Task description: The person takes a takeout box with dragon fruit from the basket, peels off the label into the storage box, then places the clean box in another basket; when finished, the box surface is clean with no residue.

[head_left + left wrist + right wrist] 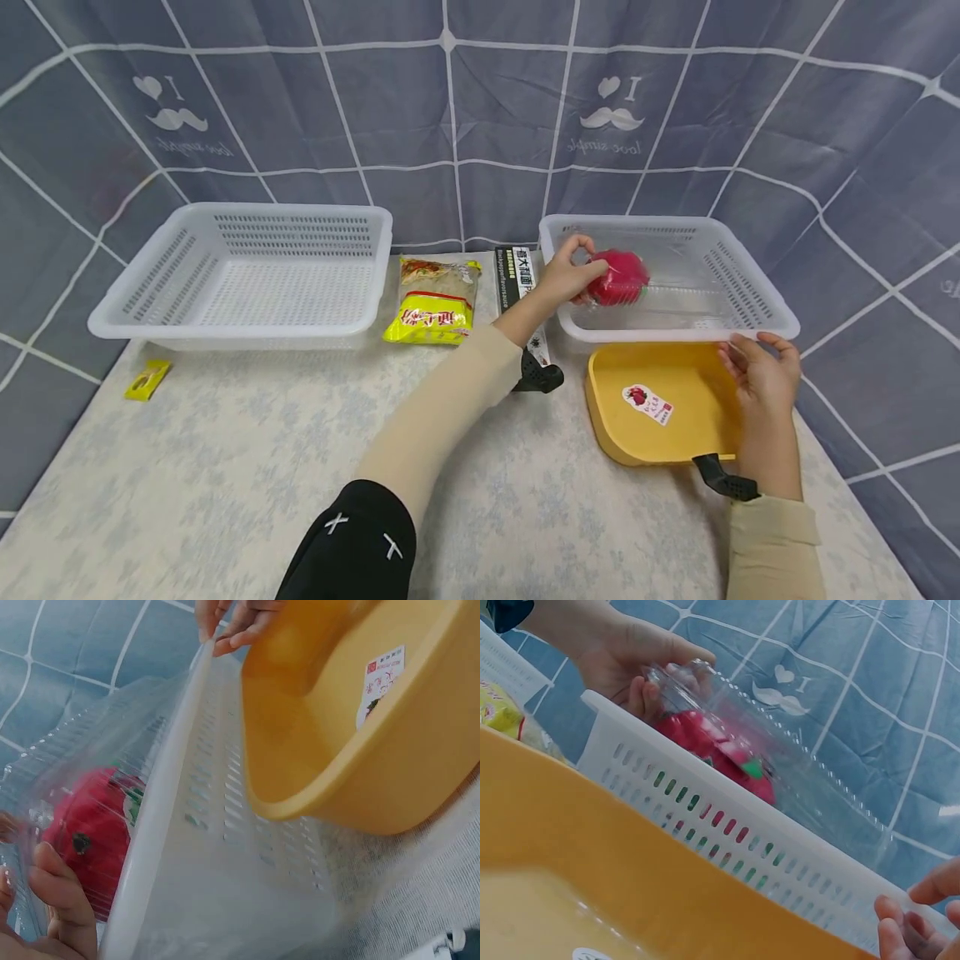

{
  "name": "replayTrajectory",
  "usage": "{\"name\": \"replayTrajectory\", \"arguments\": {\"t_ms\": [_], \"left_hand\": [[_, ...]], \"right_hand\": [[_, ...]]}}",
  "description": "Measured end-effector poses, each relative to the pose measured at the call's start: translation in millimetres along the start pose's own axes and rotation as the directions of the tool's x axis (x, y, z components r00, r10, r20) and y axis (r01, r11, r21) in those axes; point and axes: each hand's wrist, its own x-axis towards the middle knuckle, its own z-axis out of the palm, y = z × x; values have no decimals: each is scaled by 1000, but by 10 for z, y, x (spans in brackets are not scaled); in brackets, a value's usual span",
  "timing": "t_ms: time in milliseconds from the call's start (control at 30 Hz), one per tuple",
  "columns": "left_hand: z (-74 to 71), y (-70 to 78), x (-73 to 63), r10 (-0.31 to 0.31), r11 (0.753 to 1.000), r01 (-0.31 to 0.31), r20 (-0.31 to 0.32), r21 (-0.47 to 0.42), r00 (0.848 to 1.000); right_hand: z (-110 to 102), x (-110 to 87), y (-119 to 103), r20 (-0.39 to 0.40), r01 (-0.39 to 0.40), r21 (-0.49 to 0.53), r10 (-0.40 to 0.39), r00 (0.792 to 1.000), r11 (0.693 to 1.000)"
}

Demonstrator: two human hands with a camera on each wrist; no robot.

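Note:
My left hand (568, 273) reaches into the right white basket (678, 336) and grips one end of a clear plastic box (810, 776). A bright red item with green bits (618, 277) shows through the box's clear wall; its exact kind cannot be told. In the right wrist view the box sits tilted, its edge above the basket's rim. My right hand (767, 377) pinches the basket's rim at the near right corner. Directly in front of the basket is a yellow basin (637, 442) with a fruit-picture sticker inside, just under the right hand.
Another white basket (247, 332) stands at the left. Between the baskets lie a yellow-and-clear food packet (433, 304) and a black-and-white box (514, 279), partly covered by my left arm. A small yellow sachet (147, 380) lies at the far left. Grey checked cloth (480, 108) hangs behind.

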Motion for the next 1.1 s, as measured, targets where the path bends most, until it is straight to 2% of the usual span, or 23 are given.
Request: {"name": "replayTrajectory", "arguments": {"t_ms": [100, 300, 467, 633, 767, 933, 1100], "left_hand": [[8, -19, 0, -1, 999, 1, -12, 51, 1000], [12, 10, -1, -4, 986, 2, 11, 170, 1000], [25, 30, 10, -37, 980, 31, 27, 199, 999], [28, 34, 17, -36, 966, 13, 86, 257, 996], [26, 15, 19, -33, 943, -11, 127, 331, 991], [40, -7, 12, -21, 939, -22, 122, 343, 992], [46, -9, 23, -29, 940, 0, 77, 342, 997]], "right_hand": [[12, -2, 19, 10, -4, -10, 4, 1000, 1000], [13, 2, 16, 22, -8, 8, 8, 1000, 1000], [-1, -2, 3, 14, -13, 10, 13, 1000, 1000], [-10, -6, 3, 2, -15, 24, 15, 1000, 1000], [-10, -6, 7, 2, -12, 27, 12, 1000, 1000], [-6, -8, 11, 7, -6, 32, 5, 1000, 999], [3, -11, 11, 7, -11, 31, 11, 1000, 999]]}}
